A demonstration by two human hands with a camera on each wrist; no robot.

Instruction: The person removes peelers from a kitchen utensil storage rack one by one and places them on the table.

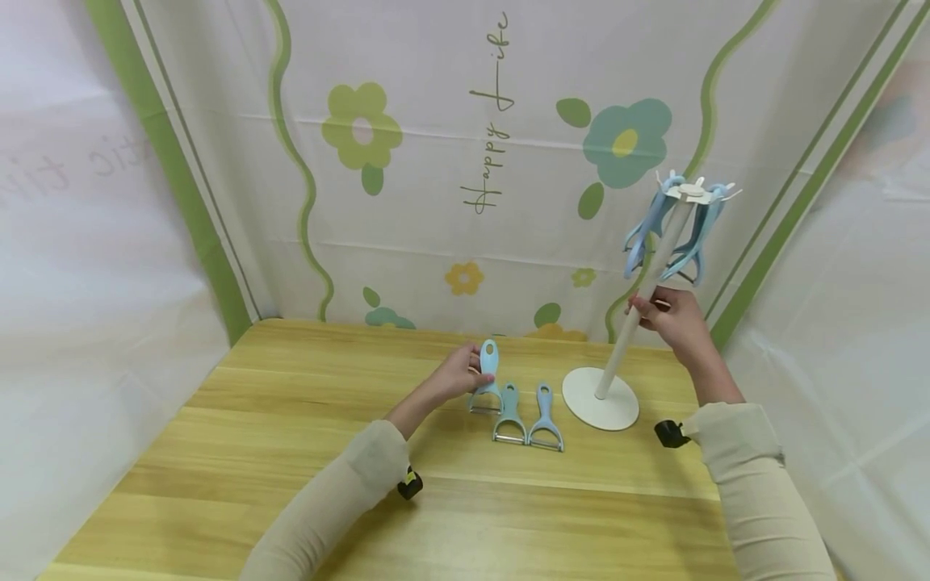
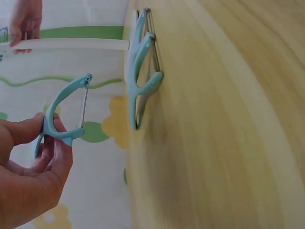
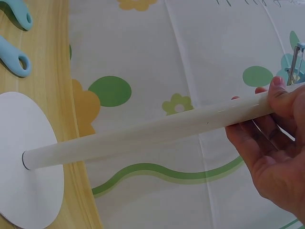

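Note:
My left hand [image 1: 454, 373] pinches a light blue Y-shaped peeler [image 1: 489, 367] by its handle, thumb on one side and fingers on the other. In the left wrist view this peeler [image 2: 59, 96] is clear of the table, its blade end pointing toward the wood. Just right of it, a green peeler [image 1: 510, 403] and a periwinkle-blue peeler [image 1: 544, 406] lie side by side, handles toward the back. My right hand [image 1: 679, 319] grips the white pole [image 1: 623, 339] of a hook stand below its top, fingers round it in the right wrist view.
Several blue and green peelers [image 1: 699, 242] hang from the hooks at the top [image 1: 690, 191] of the stand. Its round white base [image 1: 581, 395] sits on the wooden table [image 1: 363, 387] near the back right. A printed curtain [image 1: 421, 218] hangs behind the table.

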